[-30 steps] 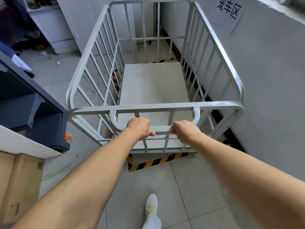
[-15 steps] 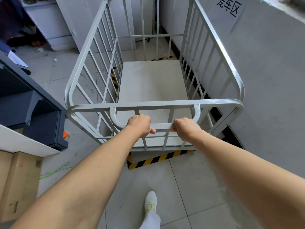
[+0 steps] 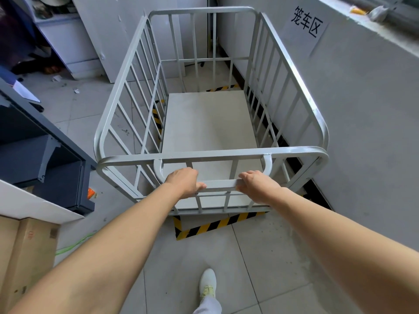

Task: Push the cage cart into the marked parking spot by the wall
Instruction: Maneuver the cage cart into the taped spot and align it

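Head-worn view — forward, steeply downward

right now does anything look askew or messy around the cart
The cage cart sits slightly skewed to the striped floor tape. Paper scraps litter the tiles at left, and a green cord trails near the cardboard box.

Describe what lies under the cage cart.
Yellow-black striped tape on the floor tiles shows past the cage cart. Its solid deck hides the floor beneath; no wheels show.
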Tool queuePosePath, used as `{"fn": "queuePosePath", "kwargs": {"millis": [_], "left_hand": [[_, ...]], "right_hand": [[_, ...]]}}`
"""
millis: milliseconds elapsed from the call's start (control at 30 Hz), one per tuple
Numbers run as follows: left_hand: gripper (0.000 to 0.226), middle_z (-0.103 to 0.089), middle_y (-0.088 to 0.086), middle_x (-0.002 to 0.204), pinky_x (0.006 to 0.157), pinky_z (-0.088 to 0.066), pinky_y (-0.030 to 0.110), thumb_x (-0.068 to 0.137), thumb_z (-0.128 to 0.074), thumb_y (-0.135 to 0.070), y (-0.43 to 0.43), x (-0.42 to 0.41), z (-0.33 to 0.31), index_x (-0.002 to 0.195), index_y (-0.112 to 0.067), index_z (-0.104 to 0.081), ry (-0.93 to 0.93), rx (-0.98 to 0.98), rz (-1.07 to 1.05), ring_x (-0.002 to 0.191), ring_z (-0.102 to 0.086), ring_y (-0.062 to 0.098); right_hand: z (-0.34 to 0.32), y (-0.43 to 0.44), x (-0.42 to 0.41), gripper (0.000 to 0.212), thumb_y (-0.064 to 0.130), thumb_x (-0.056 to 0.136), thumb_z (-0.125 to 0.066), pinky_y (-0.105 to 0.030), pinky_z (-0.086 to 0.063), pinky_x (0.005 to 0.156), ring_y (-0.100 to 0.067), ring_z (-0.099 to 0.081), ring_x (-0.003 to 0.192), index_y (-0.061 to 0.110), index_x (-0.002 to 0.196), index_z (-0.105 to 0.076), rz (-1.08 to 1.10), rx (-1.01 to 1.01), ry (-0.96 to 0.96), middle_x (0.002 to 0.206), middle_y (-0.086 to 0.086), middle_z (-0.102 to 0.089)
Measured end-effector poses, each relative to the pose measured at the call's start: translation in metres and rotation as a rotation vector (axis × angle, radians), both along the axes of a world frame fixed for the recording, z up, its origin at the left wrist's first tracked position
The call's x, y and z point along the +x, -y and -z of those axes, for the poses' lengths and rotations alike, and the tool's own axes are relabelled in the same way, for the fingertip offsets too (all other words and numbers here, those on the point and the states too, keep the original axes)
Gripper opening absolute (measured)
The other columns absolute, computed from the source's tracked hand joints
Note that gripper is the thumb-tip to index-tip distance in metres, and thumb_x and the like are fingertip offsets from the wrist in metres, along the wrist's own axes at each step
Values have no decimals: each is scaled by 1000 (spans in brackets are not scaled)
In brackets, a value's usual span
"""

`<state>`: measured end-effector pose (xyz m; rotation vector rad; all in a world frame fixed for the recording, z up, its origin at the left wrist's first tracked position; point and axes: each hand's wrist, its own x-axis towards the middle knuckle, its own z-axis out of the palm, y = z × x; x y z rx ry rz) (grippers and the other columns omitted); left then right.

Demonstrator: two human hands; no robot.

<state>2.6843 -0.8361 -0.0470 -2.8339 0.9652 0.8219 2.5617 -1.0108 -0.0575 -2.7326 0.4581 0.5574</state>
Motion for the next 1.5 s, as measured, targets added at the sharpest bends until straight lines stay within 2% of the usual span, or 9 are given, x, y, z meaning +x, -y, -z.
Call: {"fn": "queuePosePath", "kwargs": {"millis": [133, 300, 400, 533, 633, 867, 1033, 1233, 1500], "left_hand": [[46, -65, 11, 118, 83, -46, 35, 95, -51, -46, -4, 15, -12, 120, -9, -61, -47, -25, 4, 107, -60, 28], [56, -67, 12, 115, 88, -49, 36, 92, -51, -54, -5, 19, -15, 116, -5, -63, -182, 118, 91, 104, -61, 29], [58, -65, 17, 115, 82, -45, 34, 93, -48, -55, -5, 15, -11, 112, -2, -61, -214, 141, 101, 94, -57, 28], [64, -59, 13, 127, 90, -42, 35, 95, -35, -59, -4, 9, -4, 125, -6, -53, -226, 180, 67, 115, -55, 30], [63, -57, 11, 131, 97, -40, 40, 95, -31, -62, -4, 4, 5, 128, -11, -50, -171, 180, 21, 119, -53, 30], [54, -55, 13, 134, 109, -29, 47, 98, -32, -54, 10, -4, 15, 124, -10, -47, -94, 214, -29, 124, -50, 32], [53, -56, 14, 133, 109, -29, 47, 98, -31, -54, 28, -7, 18, 123, -11, -48, -96, 214, -55, 123, -50, 32], [58, -52, 16, 137, 109, -28, 47, 99, -28, -54, 72, -22, 12, 130, -9, -46, -108, 172, -92, 126, -47, 33], [57, -53, 16, 137, 107, -27, 48, 99, -30, -52, 128, -38, 17, 133, -8, -48, -141, 155, -104, 126, -49, 32]], "right_hand": [[-11, 1, 2, 36, 36, 99, -45, -35, -47, 81, -26, -56, 98, 6, 116, -58, 29, 33, 2, 110, -11, -61], [-11, 2, 3, 31, 32, 96, -48, -42, -52, 86, -30, -59, 100, 5, 107, -60, 54, 40, -48, 106, -12, -63], [-3, -2, 11, 33, 35, 94, -51, -40, -51, 82, -31, -62, 99, 6, 106, -60, 22, 53, -94, 104, -13, -65], [7, -6, 28, 47, 50, 96, -42, -35, -44, 74, -29, -61, 96, 6, 108, -57, -80, 68, -165, 104, -13, -64], [14, -3, 30, 61, 62, 95, -30, -35, -42, 72, -29, -59, 89, 8, 108, -54, -182, 13, -161, 101, -13, -64], [24, 20, 27, 59, 65, 93, -26, -34, -41, 62, -30, -51, 65, 12, 79, -48, -392, -27, 27, 74, -12, -56], [30, 42, 27, 59, 67, 92, -28, -33, -42, 62, -33, -54, 68, 13, 79, -48, -431, -28, 62, 78, -15, -65], [32, 87, 21, 60, 67, 91, -30, -32, -40, 60, -33, -56, 70, 14, 84, -57, -427, -90, 71, 68, -5, -52], [36, 148, 11, 52, 67, 89, -32, -29, -42, 60, -26, -52, 62, 20, 75, -46, -469, -106, 99, 66, -3, -56]]}}
